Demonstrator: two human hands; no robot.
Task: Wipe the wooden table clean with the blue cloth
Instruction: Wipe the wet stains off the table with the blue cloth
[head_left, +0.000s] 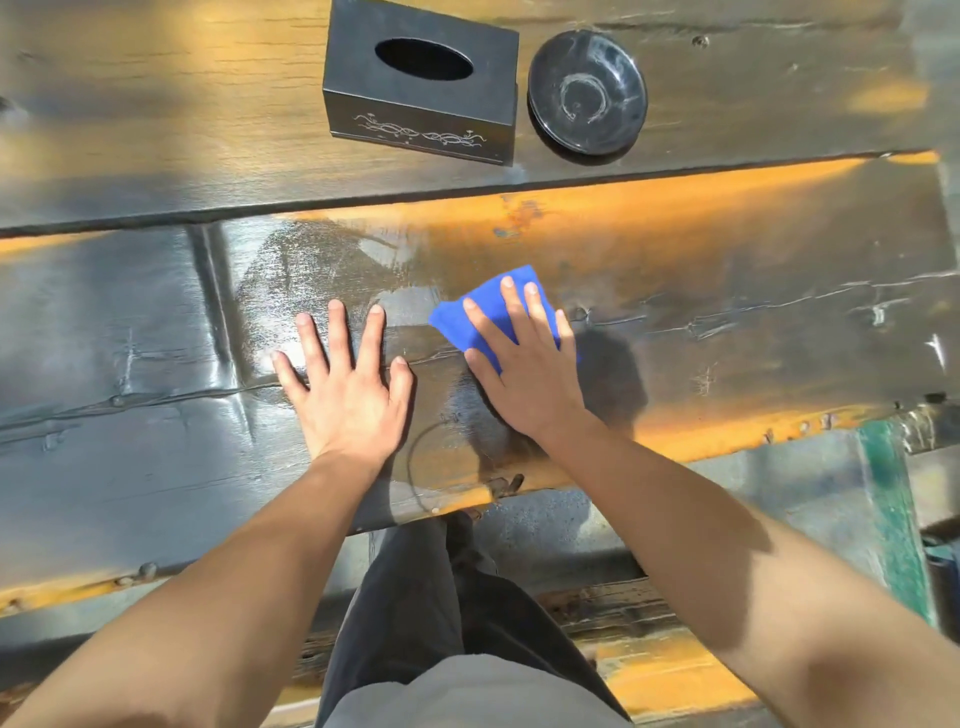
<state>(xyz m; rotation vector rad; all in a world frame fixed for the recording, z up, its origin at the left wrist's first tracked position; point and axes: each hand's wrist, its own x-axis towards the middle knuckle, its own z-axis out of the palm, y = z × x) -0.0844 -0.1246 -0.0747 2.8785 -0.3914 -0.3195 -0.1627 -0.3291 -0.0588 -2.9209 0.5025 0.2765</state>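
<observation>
A folded blue cloth (457, 319) lies flat on the near plank of the dark wooden table (753, 291). My right hand (524, 364) presses down on it with fingers spread, covering most of it; the cloth's far and left edges stick out past my fingers. My left hand (345, 384) rests flat on the bare wood just left of the cloth, fingers apart, holding nothing. A damp, streaky smear shows on the wood beyond my left hand.
On the far plank stand a black tissue box (421, 85) and, to its right, a round dark dish (587, 91). A groove separates the two planks. The table's near edge runs just under my wrists, with a bench (675, 670) and my legs below.
</observation>
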